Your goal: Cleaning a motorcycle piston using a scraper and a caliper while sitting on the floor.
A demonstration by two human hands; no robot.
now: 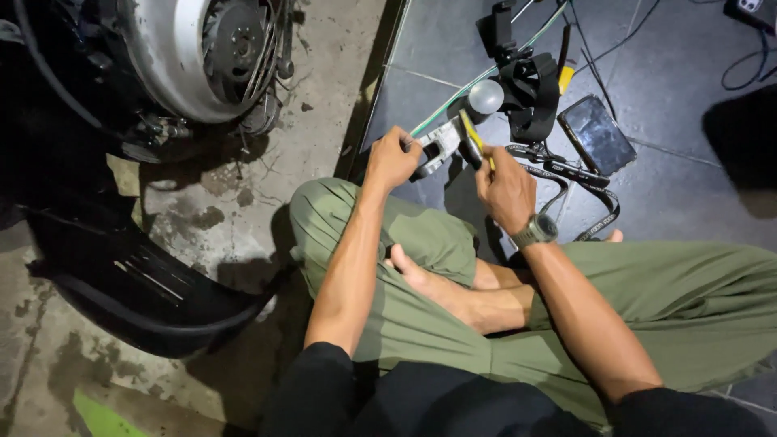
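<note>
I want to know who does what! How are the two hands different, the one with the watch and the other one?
The right hand wears a grey watch; the left hand has a bare wrist. The left hand is closed in a fist around a silver metal part, while the right hand pinches a yellow-handled tool against that part. The left hand sits slightly higher in the picture. Both are bare and work close together above the dark tiled floor.

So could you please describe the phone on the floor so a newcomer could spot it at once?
Start at the dark tiled floor beyond the seated person's knees. Right of the right hand lies the phone, a flat black rectangle with a glossy screen, unlike the tangled black straps beside it.
</note>
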